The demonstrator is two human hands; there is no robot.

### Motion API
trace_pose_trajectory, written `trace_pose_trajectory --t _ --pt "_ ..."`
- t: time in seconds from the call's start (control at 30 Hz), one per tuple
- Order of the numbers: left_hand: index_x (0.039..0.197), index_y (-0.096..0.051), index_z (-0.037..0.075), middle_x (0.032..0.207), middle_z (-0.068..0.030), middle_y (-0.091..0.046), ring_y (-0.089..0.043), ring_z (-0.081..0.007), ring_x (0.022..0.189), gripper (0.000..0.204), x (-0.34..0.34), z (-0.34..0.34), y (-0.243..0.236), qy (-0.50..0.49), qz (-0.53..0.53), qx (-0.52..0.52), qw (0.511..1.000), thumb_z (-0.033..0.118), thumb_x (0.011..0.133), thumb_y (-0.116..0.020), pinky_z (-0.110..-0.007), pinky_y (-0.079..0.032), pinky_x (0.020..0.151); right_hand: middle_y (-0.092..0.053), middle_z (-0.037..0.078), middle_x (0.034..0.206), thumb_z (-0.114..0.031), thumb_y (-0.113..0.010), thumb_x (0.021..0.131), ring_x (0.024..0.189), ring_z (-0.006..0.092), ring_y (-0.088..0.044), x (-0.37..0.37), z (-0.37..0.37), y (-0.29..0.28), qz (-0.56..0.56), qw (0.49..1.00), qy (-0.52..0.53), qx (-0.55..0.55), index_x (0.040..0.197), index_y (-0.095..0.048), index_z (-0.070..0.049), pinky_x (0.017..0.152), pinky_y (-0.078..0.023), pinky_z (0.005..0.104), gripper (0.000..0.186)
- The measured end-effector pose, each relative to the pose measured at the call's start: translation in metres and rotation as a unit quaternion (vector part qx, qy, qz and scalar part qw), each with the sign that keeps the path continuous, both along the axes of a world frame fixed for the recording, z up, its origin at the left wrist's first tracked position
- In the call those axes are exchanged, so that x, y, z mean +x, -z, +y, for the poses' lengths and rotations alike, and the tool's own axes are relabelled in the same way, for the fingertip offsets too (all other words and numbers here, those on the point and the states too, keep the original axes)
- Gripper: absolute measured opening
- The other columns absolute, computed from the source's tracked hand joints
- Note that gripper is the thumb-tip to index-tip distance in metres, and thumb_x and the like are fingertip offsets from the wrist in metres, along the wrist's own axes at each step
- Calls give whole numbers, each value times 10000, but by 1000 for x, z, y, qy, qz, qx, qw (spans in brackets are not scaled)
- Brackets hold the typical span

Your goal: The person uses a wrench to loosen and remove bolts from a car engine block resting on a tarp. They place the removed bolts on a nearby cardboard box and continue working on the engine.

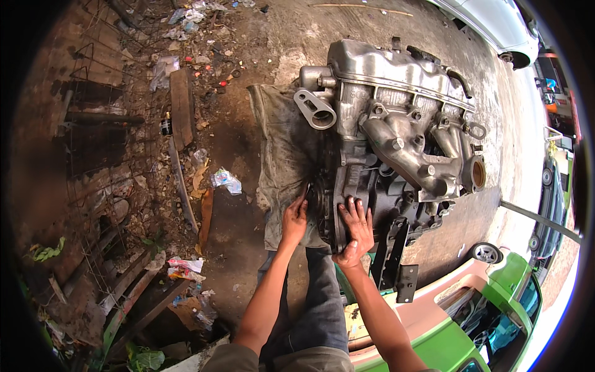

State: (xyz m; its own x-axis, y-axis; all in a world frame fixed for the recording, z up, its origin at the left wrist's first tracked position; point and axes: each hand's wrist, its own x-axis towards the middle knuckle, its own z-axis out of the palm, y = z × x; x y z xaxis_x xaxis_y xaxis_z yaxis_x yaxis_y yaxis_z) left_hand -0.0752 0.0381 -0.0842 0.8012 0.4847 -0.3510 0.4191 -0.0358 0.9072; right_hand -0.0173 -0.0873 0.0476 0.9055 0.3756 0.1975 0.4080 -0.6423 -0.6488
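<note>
Engine place: the engine sits on the concrete ground right in front of you, its near end partly on a dirty grey cloth spread to its left.
Left hand: your left hand lies open, fingers spread flat on the dark round cover at the engine's near end, clamped on nothing.
Right hand: your right hand presses open-palmed on the same near face, just right of the left; it grips nothing either.
Near edge: your jeans-clad legs stand right up to the engine, so little room is left between you and it.
Left room: past the cloth the stained ground runs bare up to a wooden plank and a strip of litter and rubble.
Right room: a dark bracket hangs off the engine's near right side, and a green and pink vehicle stands near it.
Far room: bare concrete lies beyond the engine, with a white car at the far right.
Engine look: grey cast metal, oily and worn, with a ribbed top cover, a curved manifold ending in a round open port, and a ring-shaped bracket at its far left corner.
</note>
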Motion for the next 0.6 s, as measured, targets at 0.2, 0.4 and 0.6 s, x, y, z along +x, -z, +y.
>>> trace_pose_trajectory --t 0.2,0.4,0.6 --pt "1293 -613 -14 1040 -232 -698 -685 -301 963 319 -6 1 14 2 21 -54 998 147 1038 -510 -339 -505 843 -645 195 1327 -412 -138 988 1354 378 -520 -1 0 0 8 1000 6 2 1214 -700 -2 1180 -276 531 731" --pt "1274 -598 -64 1091 -208 -695 -640 -227 1005 299 -1 -6 13 23 22 -70 997 47 1025 -475 -307 -471 899 -640 198 1333 -418 -137 980 1358 376 -516 -1 1 0 13 1000 8 1 1214 -701 -3 1184 -271 531 739" --pt "1281 -592 -45 1127 -267 -671 -662 -363 1057 351 1 -11 1 18 31 -30 999 -12 957 -462 -367 -507 889 -645 162 1339 -393 -157 983 1349 354 -530 0 2 0 -5 1000 9 0 1219 -703 -33 1170 -302 540 696"
